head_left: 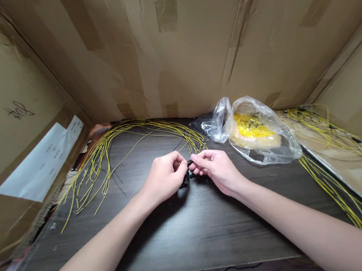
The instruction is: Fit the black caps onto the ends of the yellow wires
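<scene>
My left hand (163, 178) and my right hand (216, 171) meet over the middle of a dark wood-grain table (59, 260). Between their fingertips is a small black plastic connector (187, 173), with a short yellow wire (178, 164) running into it from the left hand's side. Both hands pinch this piece, and the fingers hide most of it. A loose bundle of thin yellow wires (117, 148) fans out on the table beyond my left hand. Its far ends reach behind my right hand.
A clear plastic bag of yellow parts (251, 126) and a bag of black pieces (210, 126) lie at the back right. More yellow wires (327, 149) rest on a cardboard sheet (355, 172) at right. Taped cardboard walls (166, 41) surround the table's back and sides.
</scene>
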`<state>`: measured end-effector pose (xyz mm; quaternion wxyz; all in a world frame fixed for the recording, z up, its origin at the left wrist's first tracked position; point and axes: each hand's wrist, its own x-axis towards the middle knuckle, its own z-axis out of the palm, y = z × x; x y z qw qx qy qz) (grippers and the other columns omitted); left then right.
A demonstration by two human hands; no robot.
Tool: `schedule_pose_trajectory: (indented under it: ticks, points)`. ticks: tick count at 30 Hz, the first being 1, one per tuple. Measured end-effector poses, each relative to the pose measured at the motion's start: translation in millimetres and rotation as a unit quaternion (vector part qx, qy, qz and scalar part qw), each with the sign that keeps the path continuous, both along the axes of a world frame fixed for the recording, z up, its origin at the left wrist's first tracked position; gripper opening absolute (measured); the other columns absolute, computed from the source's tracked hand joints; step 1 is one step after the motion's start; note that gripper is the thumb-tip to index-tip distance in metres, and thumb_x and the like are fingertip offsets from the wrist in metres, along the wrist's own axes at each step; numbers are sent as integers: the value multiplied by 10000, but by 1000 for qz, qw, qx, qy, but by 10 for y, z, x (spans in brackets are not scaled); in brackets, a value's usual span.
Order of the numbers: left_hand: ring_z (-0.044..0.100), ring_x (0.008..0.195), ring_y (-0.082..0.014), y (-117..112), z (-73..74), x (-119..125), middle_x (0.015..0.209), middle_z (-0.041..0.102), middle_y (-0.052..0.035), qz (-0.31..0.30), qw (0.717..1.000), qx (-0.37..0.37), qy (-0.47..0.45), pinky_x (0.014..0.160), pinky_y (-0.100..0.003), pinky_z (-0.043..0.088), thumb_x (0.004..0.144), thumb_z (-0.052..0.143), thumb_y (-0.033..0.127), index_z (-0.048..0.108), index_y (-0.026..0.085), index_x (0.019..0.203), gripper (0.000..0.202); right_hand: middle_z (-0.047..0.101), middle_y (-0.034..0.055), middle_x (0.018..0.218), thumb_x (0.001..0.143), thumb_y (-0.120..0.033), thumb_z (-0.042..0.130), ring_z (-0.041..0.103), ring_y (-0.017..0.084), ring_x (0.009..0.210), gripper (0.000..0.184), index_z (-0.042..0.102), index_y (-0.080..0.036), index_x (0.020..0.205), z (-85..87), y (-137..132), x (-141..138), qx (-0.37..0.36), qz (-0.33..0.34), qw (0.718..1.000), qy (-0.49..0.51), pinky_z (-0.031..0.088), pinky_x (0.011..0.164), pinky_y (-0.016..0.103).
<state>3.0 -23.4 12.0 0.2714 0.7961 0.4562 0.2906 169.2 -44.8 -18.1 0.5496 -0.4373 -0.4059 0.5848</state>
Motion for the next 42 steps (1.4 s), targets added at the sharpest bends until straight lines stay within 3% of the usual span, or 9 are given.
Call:
schedule_pose_trajectory:
  ticks: [14,28,35,42]
  points:
    - [537,567,-116,-10,-54,16,651,648,15,-17,1000,16,-7,560,-236,381,867,539,229,627,165,738,169,713,66,697,650,-424,850,595,99,576,349,700,-117,724,-8,-12,-23,-1,12,1000,12,433,562,221]
    - [557,628,-140,30,45,-33,679,655,6,11,1000,0,-22,583,-255,386,875,545,305,641,168,726,224,728,79,791,729,-394,797,613,103,641,297,722,-131,846,37,-9,25,-5,25,998,63,466,620,229]
    - [526,612,-131,14,84,-30,650,617,14,12,998,-27,-56,593,-254,388,861,553,299,605,164,686,227,697,32,764,669,-285,828,621,138,688,275,727,-161,893,-20,27,34,83,-1,995,-52,493,645,267]
    - [536,625,-138,24,59,-43,665,628,5,-4,999,-21,-47,583,-251,384,872,543,312,623,162,721,227,682,18,724,679,-323,826,619,141,654,267,720,-174,874,-20,17,29,97,12,993,-62,511,664,294]
